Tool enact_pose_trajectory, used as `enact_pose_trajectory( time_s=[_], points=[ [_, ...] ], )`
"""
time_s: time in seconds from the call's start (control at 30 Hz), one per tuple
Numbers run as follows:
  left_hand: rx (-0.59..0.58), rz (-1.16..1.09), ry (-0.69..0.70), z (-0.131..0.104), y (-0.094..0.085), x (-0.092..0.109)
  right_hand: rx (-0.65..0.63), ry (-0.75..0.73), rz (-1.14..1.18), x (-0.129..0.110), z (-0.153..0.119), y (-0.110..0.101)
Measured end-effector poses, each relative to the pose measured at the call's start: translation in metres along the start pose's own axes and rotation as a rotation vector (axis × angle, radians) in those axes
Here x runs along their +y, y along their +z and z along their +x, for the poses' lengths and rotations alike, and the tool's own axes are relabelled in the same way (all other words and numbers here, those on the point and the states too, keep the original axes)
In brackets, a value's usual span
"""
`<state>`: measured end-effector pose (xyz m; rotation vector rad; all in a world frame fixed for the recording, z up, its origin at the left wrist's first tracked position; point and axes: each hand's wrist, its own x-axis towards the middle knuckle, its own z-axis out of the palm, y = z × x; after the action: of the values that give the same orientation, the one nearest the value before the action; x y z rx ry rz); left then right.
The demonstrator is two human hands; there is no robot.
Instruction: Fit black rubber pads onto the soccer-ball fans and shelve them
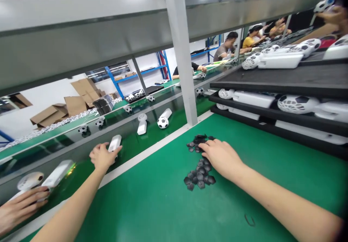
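Note:
On the dark green conveyor, my left hand [104, 157] grips a white handheld device [115, 143]; its handle sticks up beyond my fingers, and its other end is mostly hidden under them. My right hand [221, 158] reaches down onto a pile of small black pentagon pieces [199, 140] on the green table. Its fingers are bent close together at the pile's edge, and whatever lies under the fingertips is hidden. Nearer to me, a second cluster of black pentagon pieces [200, 175] lies just left of my right hand.
A co-worker's hand [23, 205] touches another white device [58, 173] at left. Two football-headed devices [163, 122] lie farther along the conveyor [130, 151]. Black trays [272, 80] with more devices are stacked at right. A metal post [181, 53] rises beside the conveyor.

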<state>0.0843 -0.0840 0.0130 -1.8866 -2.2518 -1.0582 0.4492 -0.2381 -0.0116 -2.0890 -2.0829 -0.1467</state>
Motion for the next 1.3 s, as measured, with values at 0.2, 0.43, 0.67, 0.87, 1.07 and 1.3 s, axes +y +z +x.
enact_pose_trajectory(
  time_s=[0.2, 0.43, 0.67, 0.87, 1.07, 1.3],
  points=[
    [-0.170, 0.173, 0.117, 0.038, 0.072, 0.078, -0.011, -0.043, 0.114, -0.009, -0.002, -0.011],
    [-0.377, 0.227, 0.031, 0.043, 0.124, 0.121, 0.085, -0.092, 0.225, -0.007, -0.004, -0.012],
    [-0.517, 0.134, 0.228, -0.052, 0.006, 0.061, 0.046, -0.097, 0.251, -0.005, -0.005, -0.013],
    [-0.583, 0.109, 0.221, -0.167, -0.087, -0.021, 0.027, -0.215, 0.464, -0.007, -0.009, -0.019],
    [-0.543, 0.133, 0.392, -0.192, -0.105, -0.026, -0.182, -0.441, 0.328, -0.044, -0.018, -0.024],
    [-0.713, 0.051, 0.429, -0.165, -0.079, 0.038, -0.316, -0.307, 0.183, -0.066, -0.008, -0.018]
  ],
)
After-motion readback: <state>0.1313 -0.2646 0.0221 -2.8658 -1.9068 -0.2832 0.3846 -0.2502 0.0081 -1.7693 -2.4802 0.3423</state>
